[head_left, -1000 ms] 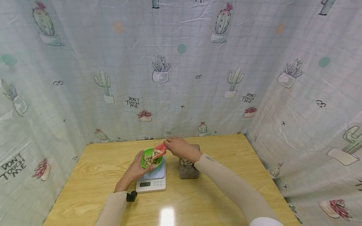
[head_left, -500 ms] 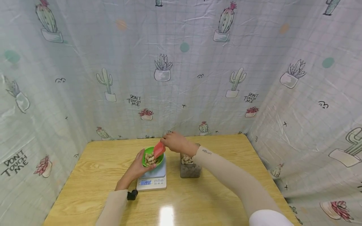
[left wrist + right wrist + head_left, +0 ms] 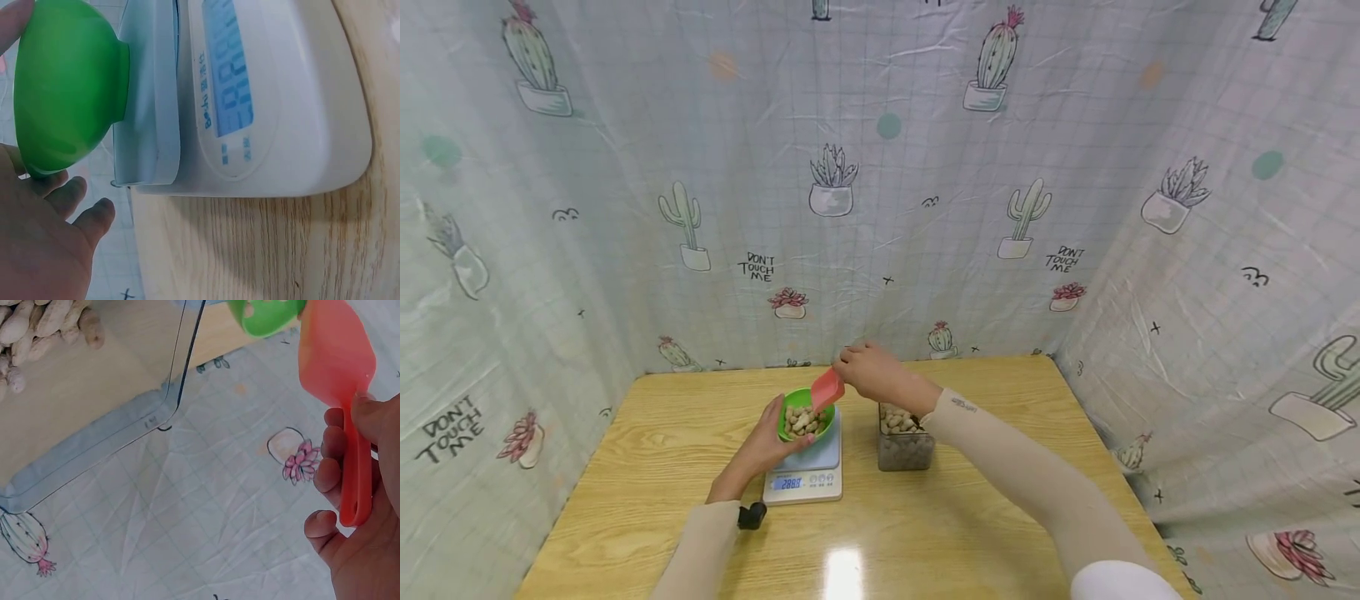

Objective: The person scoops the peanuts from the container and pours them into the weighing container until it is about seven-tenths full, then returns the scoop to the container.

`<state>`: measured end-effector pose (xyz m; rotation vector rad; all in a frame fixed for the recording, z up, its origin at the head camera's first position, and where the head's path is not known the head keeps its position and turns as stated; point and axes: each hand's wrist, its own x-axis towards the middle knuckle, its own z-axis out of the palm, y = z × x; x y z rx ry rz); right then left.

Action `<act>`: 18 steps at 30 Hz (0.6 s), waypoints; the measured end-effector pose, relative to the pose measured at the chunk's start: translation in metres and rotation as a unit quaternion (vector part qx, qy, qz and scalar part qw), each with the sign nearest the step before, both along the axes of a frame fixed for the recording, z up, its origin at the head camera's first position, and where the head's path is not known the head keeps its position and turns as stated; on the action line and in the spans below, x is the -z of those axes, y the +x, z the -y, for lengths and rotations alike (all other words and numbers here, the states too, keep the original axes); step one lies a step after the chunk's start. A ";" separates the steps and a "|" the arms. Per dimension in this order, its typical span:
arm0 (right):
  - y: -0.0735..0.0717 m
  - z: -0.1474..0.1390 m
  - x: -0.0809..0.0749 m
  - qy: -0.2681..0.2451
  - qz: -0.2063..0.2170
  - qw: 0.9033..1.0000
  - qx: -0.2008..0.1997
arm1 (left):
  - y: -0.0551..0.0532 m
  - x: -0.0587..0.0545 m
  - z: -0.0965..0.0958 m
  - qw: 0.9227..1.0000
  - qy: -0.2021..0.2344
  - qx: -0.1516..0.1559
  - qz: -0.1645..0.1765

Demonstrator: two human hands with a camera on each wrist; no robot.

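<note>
A green bowl (image 3: pixel 797 397) with peanuts (image 3: pixel 802 423) in it sits on the platform of a white kitchen scale (image 3: pixel 805 497). My left hand (image 3: pixel 767 442) holds the bowl from its left side; in the left wrist view, fingertips (image 3: pixel 69 197) touch the bowl's wall near the rim. The scale's display (image 3: pixel 228 69) is lit with digits. Above the bowl's right edge, my right hand (image 3: pixel 877 372) grips a red scoop (image 3: pixel 827 390) by its handle, the scoop's blade tilted down toward the peanuts. In the right wrist view, no peanuts show on the scoop's visible side.
A clear rectangular container (image 3: pixel 905 456) with more peanuts stands right of the scale, partly under my right forearm. The wooden table (image 3: pixel 985 533) meets a cactus-print curtain (image 3: pixel 880 275) at the back, with curtain on both sides too.
Peanuts seen on the scoop a second ago have slid into the bowl as the scoop tipped. The scale's display, dark at first, now shows a higher number than half a second ago.
</note>
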<state>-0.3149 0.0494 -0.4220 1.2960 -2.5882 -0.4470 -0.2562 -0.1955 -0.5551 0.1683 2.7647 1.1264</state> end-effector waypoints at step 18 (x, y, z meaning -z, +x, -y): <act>0.012 -0.047 0.000 -0.138 0.031 0.989 -0.043 | 0.004 -0.033 -0.002 0.998 -0.010 0.000 -0.062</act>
